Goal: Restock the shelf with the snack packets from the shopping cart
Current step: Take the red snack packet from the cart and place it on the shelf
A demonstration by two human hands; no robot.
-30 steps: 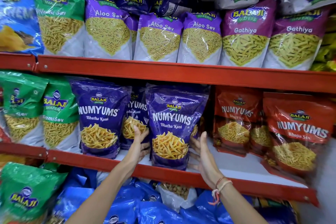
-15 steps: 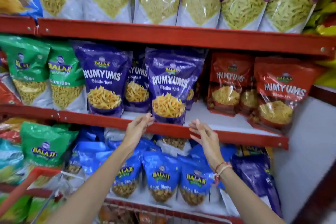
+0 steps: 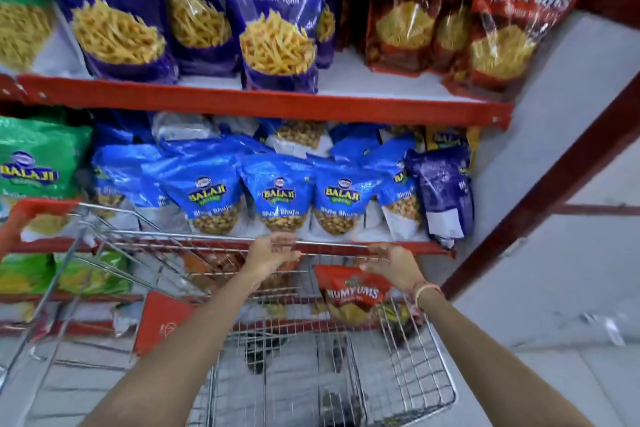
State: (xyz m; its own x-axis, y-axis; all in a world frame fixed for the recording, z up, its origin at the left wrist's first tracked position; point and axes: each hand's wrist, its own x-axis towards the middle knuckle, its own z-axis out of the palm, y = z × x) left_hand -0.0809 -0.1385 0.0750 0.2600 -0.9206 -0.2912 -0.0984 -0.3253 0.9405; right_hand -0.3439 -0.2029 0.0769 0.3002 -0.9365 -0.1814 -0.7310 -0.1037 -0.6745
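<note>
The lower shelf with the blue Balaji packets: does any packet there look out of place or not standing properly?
Yes. At the right end of the row of blue Balaji packets, one dark purple packet stands turned with its back label facing out. It differs in colour from its neighbours and leans slightly, so it looks misplaced.

Packet: red Numyums snack packet (image 3: 353, 291), blurred, standing tilted inside the cart at its far right side.
Cart: wire shopping cart (image 3: 415, 354) with red trim, drawn up against the shelves.
Shelf: red-edged shelf (image 3: 263, 104) carrying upright purple and red Numyums packets.
</note>
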